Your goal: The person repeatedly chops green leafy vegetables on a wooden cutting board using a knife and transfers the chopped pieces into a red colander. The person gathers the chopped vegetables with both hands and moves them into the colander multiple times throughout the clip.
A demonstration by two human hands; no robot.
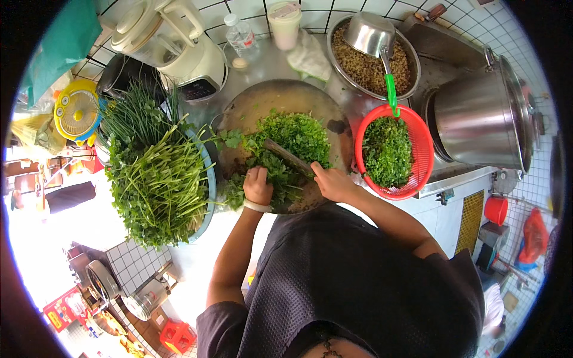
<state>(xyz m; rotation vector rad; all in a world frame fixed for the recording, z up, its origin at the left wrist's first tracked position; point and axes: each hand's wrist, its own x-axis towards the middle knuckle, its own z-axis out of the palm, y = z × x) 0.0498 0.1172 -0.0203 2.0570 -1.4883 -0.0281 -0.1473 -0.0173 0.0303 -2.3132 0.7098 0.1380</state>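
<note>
My right hand [331, 182] grips the handle of a kitchen knife [286, 155], its dark blade lying across the greens on a round chopping board [277, 95]. Left of the blade, my left hand [258, 183] holds down a bunch of leafy coriander [280, 172] with fingers curled. Beyond the knife, a heap of finely chopped green herbs [297, 132] covers the middle of the board. To the right, a red plastic colander [423, 154] holds more chopped greens [387, 152].
A blue basin [210, 179] piled with coriander and thin green stalks stands left. Behind are a blender [192, 58], a plastic bottle [241, 36], a lidded cup [285, 27] and a cloth [309, 58]. A metal bowl [333, 58] bears a ladle [369, 33]; a large steel pot [479, 116] stands right.
</note>
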